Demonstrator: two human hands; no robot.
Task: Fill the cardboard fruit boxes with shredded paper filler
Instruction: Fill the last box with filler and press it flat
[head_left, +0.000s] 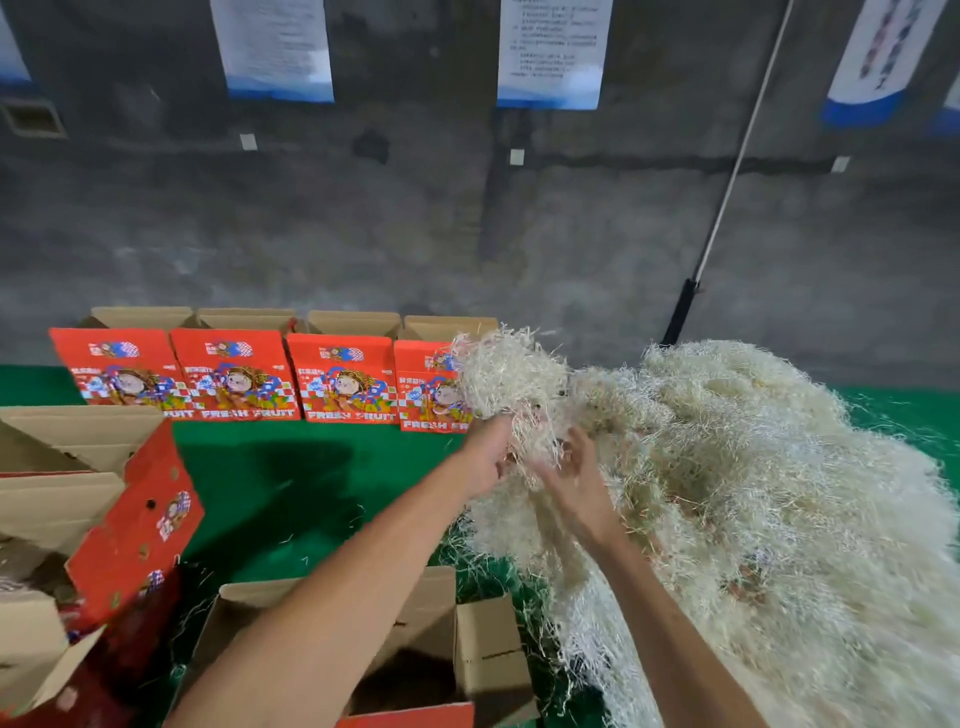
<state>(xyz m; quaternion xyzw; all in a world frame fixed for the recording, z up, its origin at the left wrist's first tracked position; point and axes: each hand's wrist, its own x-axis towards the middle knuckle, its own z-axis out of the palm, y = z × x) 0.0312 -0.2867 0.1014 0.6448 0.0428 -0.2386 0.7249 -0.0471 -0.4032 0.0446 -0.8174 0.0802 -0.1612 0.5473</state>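
Note:
A big heap of pale shredded paper filler covers the right side of the green floor. My left hand grips a raised clump of filler from below. My right hand is just right of it, fingers spread and relaxed, touching the strands that hang from the clump. An open cardboard fruit box stands right under my forearms, its inside dark and partly hidden by my left arm. Several red fruit boxes stand in a row by the wall.
An open red box with raised flaps stands at the left. A green mat lies between the boxes, with loose strands scattered on it. The grey concrete wall carries posters, and a white pole leans against it.

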